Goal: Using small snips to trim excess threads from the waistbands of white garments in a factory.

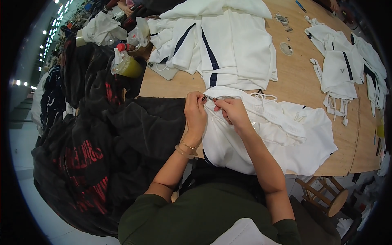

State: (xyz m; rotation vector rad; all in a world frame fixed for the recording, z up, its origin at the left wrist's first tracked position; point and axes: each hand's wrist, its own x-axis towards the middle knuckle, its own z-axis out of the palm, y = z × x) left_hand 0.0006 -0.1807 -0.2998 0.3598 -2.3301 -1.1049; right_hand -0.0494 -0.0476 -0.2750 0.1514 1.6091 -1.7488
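White drawstring pants [232, 143] lie bunched at the table's near edge, their elastic waistband [286, 124] turned up and a white cord [267, 97] looping out at the top. At the upper left edge of the waistband, my left hand [195, 114] pinches the fabric. My right hand [233, 113] is closed in a pinch just beside it, fingertips nearly meeting the left ones. A small thin dark thing shows between the fingertips, too small to name.
Folded white garments with navy stripes [237, 45] are stacked beyond. Dark garments with red print [94, 159] heap at left. A drink cup [127, 66] and a phone [163, 71] stand near the table's left edge. More white pieces [339, 65] lie right; a wooden stool [326, 196] stands below.
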